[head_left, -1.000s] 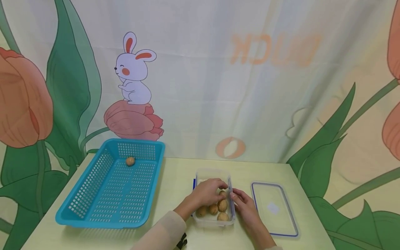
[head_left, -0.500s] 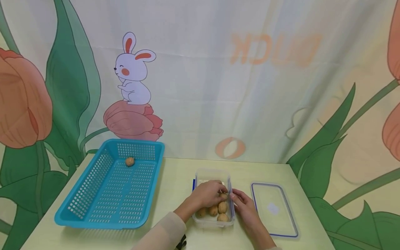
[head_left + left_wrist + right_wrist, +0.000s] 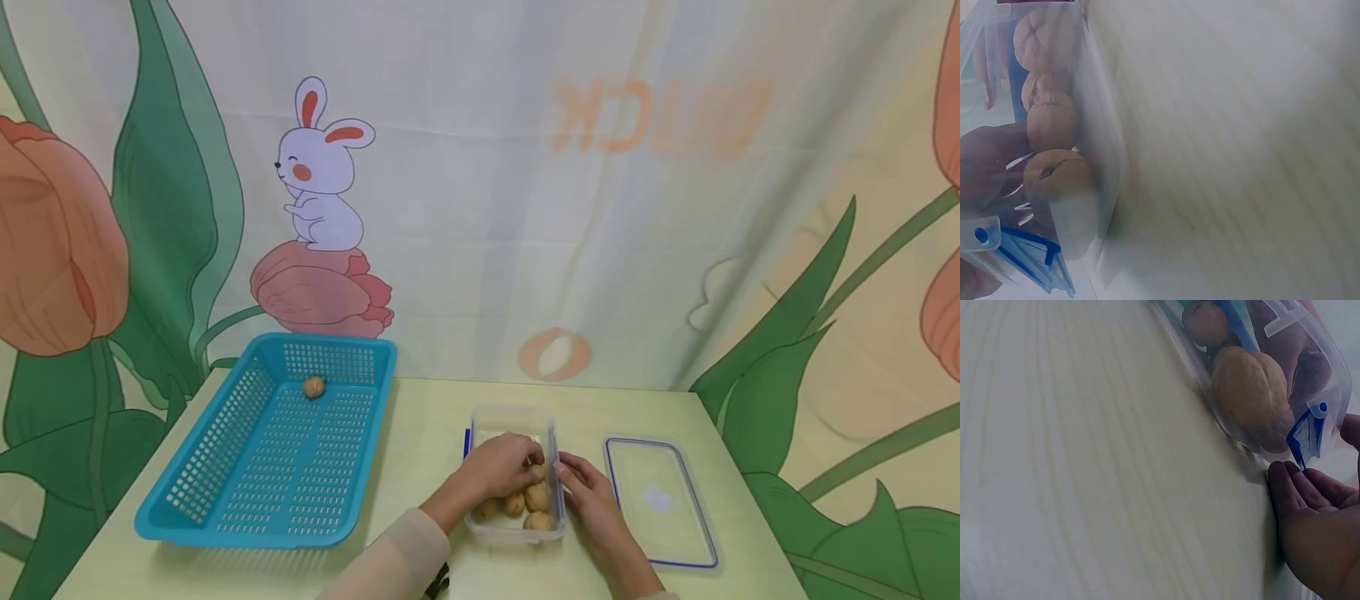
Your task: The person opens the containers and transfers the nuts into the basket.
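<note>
A clear plastic food box (image 3: pixel 513 536) with blue clips stands uncovered on the table, several walnuts (image 3: pixel 537 499) inside it. My left hand (image 3: pixel 497 463) reaches down into the box, its fingers and thumb curled about a walnut (image 3: pixel 538 472) by the right wall. That walnut is partly covered by the fingers. With my right hand (image 3: pixel 596 500) I grip the box's right side, thumb at the rim and fingers outside by the blue clip (image 3: pixel 1307 434). Through the clear wall, the left wrist view shows walnuts (image 3: pixel 1060 175) in a row.
On the left sits a blue perforated basket (image 3: pixel 360 479) with one walnut (image 3: pixel 313 387) at its far end. The box's clear lid (image 3: pixel 660 533), edged in blue, lies flat to the right on the pale table (image 3: pixel 427 433). A printed curtain (image 3: pixel 465 208) hangs behind.
My left hand's fingers have dipped slightly lower over the walnut at the right wall. The right hand keeps its place on the box, and the basket and lid stay put.
</note>
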A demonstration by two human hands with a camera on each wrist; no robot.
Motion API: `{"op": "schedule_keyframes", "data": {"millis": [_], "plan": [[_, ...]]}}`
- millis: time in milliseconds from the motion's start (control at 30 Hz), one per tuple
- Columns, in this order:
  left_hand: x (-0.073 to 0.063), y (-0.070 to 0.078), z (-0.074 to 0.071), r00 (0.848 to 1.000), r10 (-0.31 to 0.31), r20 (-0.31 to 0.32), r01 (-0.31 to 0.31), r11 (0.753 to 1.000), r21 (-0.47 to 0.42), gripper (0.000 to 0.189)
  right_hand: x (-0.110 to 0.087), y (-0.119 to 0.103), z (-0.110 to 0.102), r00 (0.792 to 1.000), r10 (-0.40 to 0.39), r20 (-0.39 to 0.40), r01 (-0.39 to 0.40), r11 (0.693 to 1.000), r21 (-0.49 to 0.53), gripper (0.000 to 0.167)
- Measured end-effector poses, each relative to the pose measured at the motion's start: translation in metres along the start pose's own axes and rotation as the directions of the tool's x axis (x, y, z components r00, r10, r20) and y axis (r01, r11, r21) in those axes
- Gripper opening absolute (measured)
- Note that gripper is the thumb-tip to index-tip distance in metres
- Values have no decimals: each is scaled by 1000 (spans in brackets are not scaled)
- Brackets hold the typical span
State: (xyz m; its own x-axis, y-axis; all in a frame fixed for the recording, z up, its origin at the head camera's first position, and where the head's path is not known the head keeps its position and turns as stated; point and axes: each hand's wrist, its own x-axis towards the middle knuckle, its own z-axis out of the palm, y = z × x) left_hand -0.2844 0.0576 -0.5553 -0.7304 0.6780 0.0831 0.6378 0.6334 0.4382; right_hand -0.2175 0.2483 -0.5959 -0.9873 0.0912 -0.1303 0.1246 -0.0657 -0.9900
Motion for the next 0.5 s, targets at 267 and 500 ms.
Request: {"op": "schedule_keyframes", "data": {"millis": [267, 500], "plan": [[-1, -1, 1, 1000, -13, -26, 14, 999, 40, 23, 2, 2, -1, 1000, -8, -2, 8, 1000, 7, 53], [-1, -1, 1, 998, 2, -58, -1, 1000, 19, 23, 1, 1, -1, 1000, -8, -5, 8, 1000, 0, 53]]}}
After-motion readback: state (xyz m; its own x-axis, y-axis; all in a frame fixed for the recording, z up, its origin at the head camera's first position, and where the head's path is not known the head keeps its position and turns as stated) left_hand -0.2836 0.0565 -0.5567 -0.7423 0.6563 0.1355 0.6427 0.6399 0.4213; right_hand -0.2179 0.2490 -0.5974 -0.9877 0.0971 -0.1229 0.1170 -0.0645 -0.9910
